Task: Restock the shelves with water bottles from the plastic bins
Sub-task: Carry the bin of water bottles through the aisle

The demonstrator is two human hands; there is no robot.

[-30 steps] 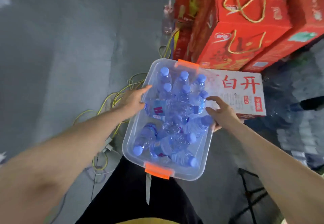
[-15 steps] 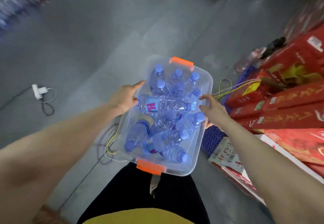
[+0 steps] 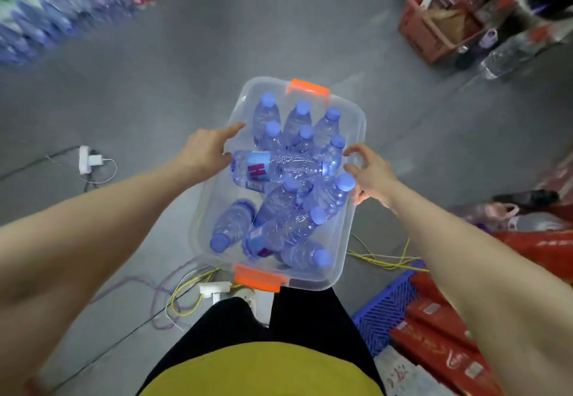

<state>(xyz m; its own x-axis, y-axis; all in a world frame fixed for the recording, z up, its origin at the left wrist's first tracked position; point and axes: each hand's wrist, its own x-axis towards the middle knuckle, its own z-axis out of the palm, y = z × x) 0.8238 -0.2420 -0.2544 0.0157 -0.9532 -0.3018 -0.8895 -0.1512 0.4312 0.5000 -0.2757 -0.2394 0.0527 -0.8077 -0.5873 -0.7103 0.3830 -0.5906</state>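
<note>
I carry a clear plastic bin (image 3: 347, 240) with orange latches in front of my waist, above the grey floor. Several water bottles (image 3: 279, 231) with blue caps fill it, some upright at the far end, others lying across. My left hand (image 3: 206, 151) grips the bin's left rim, index finger stretched along the edge. On the opposite rim my right hand (image 3: 367, 172) holds on with its thumb over the top and fingers curled under.
Rows of bottled drinks (image 3: 62, 8) line the far left. A red crate (image 3: 434, 27) and wrapped bottle packs stand at the far right. Red cartons (image 3: 440, 333) and a blue crate (image 3: 384, 305) sit at my right. Power strips (image 3: 88, 160) and cables (image 3: 186, 296) lie on the floor.
I have turned left with the bin held in both hands. The red cartons slid off to the right and the rows of drinks came into view at the left.
</note>
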